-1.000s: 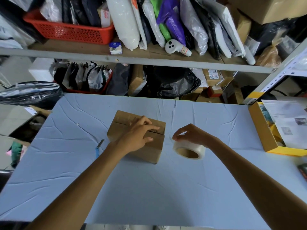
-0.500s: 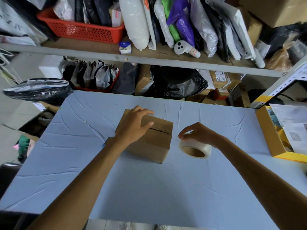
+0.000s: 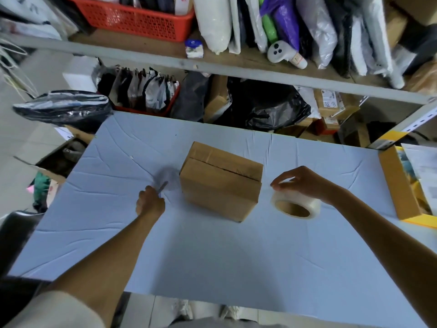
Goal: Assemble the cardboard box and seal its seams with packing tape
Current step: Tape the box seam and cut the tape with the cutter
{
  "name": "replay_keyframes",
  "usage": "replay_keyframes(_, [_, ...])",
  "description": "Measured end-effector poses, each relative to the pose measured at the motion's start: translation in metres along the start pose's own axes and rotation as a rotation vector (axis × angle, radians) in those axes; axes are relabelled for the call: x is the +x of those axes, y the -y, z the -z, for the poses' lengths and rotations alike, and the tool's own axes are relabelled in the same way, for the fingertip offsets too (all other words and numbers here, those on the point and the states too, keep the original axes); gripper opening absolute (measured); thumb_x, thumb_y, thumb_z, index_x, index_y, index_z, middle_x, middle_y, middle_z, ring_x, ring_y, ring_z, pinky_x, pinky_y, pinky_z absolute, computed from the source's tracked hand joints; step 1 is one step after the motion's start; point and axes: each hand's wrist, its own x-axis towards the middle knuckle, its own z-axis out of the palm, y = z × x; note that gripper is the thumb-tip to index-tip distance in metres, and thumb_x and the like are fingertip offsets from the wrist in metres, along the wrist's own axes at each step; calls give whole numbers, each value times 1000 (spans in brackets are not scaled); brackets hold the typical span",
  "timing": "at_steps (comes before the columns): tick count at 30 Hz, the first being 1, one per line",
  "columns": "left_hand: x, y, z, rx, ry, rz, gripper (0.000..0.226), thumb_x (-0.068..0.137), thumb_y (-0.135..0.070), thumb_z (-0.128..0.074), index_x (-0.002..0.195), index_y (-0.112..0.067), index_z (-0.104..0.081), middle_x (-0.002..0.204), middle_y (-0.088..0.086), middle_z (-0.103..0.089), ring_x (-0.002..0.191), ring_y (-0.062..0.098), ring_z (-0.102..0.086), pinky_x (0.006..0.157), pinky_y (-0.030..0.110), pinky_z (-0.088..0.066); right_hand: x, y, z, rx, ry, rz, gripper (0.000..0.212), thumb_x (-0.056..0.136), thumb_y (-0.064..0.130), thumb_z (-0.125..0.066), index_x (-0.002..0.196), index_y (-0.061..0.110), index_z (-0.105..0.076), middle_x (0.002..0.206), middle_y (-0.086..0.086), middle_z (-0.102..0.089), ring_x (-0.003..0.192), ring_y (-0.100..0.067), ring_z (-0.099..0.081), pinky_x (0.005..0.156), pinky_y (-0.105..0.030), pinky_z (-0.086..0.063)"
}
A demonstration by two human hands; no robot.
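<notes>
Cardboard box [image 3: 222,185] on table [image 3: 212,256]; left hand [image 3: 151,204], 9 o'clock, fingers clamped on thin tool [image 3: 163,185]; right hand [image 3: 305,183], 3 o'clock, fingers gripping tape roll [image 3: 314,207].

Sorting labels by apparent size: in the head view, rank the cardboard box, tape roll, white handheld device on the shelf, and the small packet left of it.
1. cardboard box
2. tape roll
3. white handheld device
4. small packet
The shelf items are farther off, so true sizes stay unsure.
</notes>
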Motion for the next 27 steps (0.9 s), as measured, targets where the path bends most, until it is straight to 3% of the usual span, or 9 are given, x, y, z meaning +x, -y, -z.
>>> replay_keyframes(8, [28, -6, -14, 86, 36, 54, 63, 90, -29, -63, 133, 6, -34, 134, 29, -40, 125, 44, -44, 100, 51, -40, -5, 2, 2, 41, -16, 23, 12, 83, 32, -72, 92, 27, -78, 100, 11, -73, 98, -12, -65, 93, -31, -47])
replay_keyframes(15, [26, -17, -31, 74, -30, 53, 69, 92, -40, -57, 136, 5, -30, 138, 28, -37, 126, 44, -40, 99, 52, -38, -4, 5, 1, 68, -16, 27, 12, 84, 30, -71, 93, 25, -78, 99, 12, -72, 91, -6, -63, 76, -21, -42])
replay_keyframes(19, [28, -16, -34, 67, 9, 69, 58, 92, -21, -62, 135, 4, -33, 137, 27, -41, 127, 42, -41, 102, 49, -38, -3, 6, 2, 51, -11, 40, 15, 83, 30, -71, 94, 24, -78, 99, 12, -72, 88, -4, -62, 72, -18, -40])
replay_keyframes(23, [27, -14, -35, 11, 44, 95, 51, 96, -25, -54, 134, 5, -38, 135, 29, -41, 124, 43, -42, 103, 45, -36, -2, 6, 4, 42, -3, 43, 15, 83, 32, -70, 95, 25, -77, 102, 10, -72, 91, -8, -63, 75, -21, -43])
replay_keyframes(25, [25, -17, -29, -103, -16, 51, 38, 98, -26, -49, 123, 3, -49, 125, 29, -49, 115, 44, -49, 95, 45, -41, -1, 6, 4, 32, 1, 46, 16, 83, 34, -70, 95, 27, -77, 104, 10, -71, 94, -9, -62, 78, -24, -44])
replay_keyframes(27, [21, -26, -15, -309, -138, -5, 16, 97, -17, -49, 103, -3, -55, 109, 26, -61, 98, 38, -61, 77, 41, -49, -1, 6, 4, 29, 6, 44, 15, 83, 34, -70, 95, 28, -77, 103, 11, -71, 94, -8, -62, 80, -25, -44])
